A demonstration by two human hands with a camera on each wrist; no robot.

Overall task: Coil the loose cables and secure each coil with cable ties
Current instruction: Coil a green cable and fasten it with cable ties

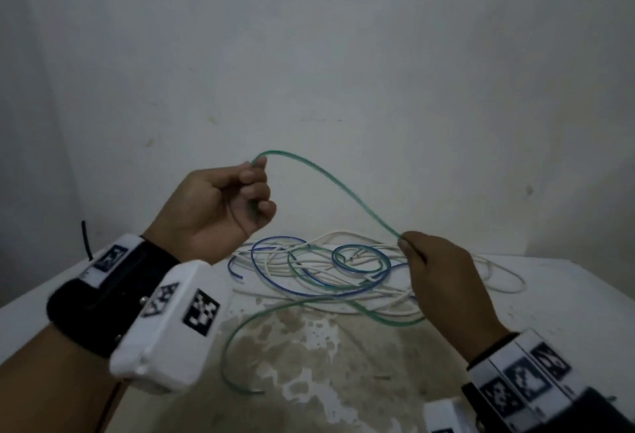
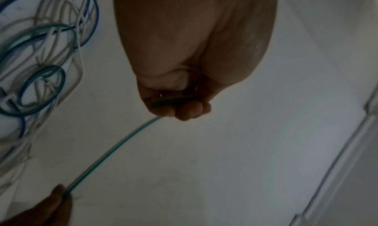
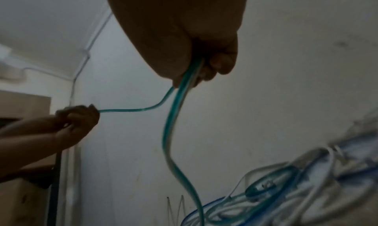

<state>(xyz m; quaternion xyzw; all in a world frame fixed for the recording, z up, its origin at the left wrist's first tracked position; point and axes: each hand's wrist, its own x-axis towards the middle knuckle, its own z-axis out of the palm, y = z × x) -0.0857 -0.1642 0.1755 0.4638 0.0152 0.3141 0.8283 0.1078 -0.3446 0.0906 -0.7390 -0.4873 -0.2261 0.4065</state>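
Note:
A thin green cable (image 1: 330, 178) arcs through the air between my two hands. My left hand (image 1: 256, 188) is raised above the table's left side, fingers curled round the cable's end (image 2: 174, 101). Lower and to the right, my right hand (image 1: 407, 243) pinches the same cable (image 3: 190, 74), which then drops to the table and sweeps round in a wide loop (image 1: 240, 329). Behind the hands, blue (image 1: 309, 290), white (image 1: 498, 271) and green cables lie tangled in a pile (image 2: 40, 64) on the white tabletop (image 1: 549, 312).
A pale wall (image 1: 343, 54) stands right behind the table. The tabletop has a worn, stained patch (image 1: 302, 357) in the near middle. A white device (image 1: 443, 415) sits at the bottom edge. A thin black rod (image 1: 86, 240) sticks up at the table's left edge.

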